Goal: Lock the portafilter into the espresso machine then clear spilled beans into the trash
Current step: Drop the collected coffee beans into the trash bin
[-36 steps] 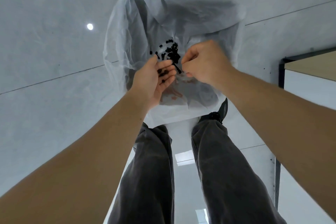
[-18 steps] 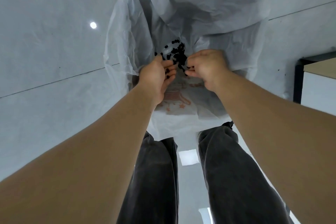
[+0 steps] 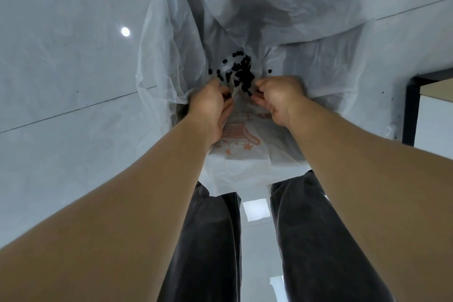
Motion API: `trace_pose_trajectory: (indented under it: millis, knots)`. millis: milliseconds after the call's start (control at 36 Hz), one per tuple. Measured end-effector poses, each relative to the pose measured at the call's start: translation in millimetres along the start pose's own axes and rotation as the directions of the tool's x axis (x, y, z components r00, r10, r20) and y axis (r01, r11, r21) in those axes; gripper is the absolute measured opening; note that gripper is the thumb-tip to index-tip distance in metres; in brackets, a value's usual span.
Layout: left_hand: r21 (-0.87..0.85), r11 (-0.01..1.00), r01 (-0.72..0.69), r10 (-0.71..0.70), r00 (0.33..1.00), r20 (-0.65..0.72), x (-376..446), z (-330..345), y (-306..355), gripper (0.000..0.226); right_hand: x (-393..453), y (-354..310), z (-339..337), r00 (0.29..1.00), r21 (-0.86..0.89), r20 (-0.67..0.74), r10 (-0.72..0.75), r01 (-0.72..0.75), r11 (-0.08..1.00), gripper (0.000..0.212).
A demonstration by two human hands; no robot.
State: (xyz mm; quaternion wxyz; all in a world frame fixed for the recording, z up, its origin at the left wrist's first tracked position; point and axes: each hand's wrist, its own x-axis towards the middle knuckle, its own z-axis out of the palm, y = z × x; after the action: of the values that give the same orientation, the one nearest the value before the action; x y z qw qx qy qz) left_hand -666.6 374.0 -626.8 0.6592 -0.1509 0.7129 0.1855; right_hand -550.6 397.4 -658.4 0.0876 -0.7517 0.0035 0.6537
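I look straight down into a trash bin lined with a thin white plastic bag. A cluster of dark coffee beans lies inside it, just beyond my fingers. My left hand is cupped over the opening, palm turned right, with a couple of beans still on its fingers. My right hand faces it a few centimetres away, fingers curled and pinched together, and I see nothing in it. The portafilter and the espresso machine are out of view.
A white wrapper with orange print lies in the bin below my hands. My legs in dark trousers stand right behind the bin on a glossy grey tiled floor. A black-framed table corner is at the right edge.
The view has moved closer to the bin. Most of the beans that lay on my left fingers are gone from the hand. Both hands sit a little lower in the opening.
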Motion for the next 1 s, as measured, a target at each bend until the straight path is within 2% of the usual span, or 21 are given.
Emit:
trace_pose_trajectory:
  millis: [83,278,500,778,1000]
  knots:
    - [0.002,1.0,-0.004,0.004,1.0,0.019,-2,0,1,0.051,3,1,-1,0.999,0.096,-0.024,0.048,-0.046,0.994,0.025]
    - [0.033,0.999,-0.011,0.011,1.0,0.021,-6,-2,4,0.054,1,3,-8,0.997,0.113,-0.011,0.079,-0.078,0.991,0.029]
    - [0.076,0.997,-0.019,0.017,0.999,0.028,-22,-2,8,0.053,-18,0,-14,0.998,0.087,0.018,0.068,-0.069,0.994,0.033]
    - [0.073,0.997,-0.038,0.035,0.999,0.038,-45,-4,14,0.055,-43,-10,-16,0.995,-0.052,0.088,0.043,-0.039,0.998,0.043]
    - [0.094,0.994,-0.051,0.043,0.996,0.082,-79,-10,11,0.054,-78,-9,-21,0.994,-0.027,0.104,0.019,-0.017,0.999,0.043]
